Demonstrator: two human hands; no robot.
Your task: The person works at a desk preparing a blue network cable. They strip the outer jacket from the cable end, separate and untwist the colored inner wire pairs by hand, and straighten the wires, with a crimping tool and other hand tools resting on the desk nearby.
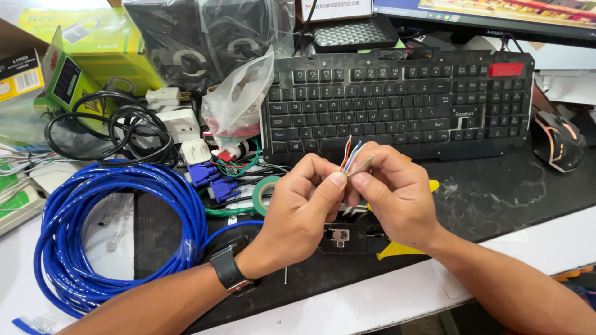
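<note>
Left hand [301, 208] pinches coloured wires [349, 154]; right hand [394, 192] fingers grasp same wires, strands fanning upward beyond fingertips, blue cable [112, 229] trailing left.

Both forearms are bare, with no sleeves showing up to the lower edge of the view. The left hand [298, 211] has a black watch [230, 268] with a broad band strapped on its wrist, at about seven o'clock from the hand. The right hand [397, 195] wears no ring, band or glove.
</note>
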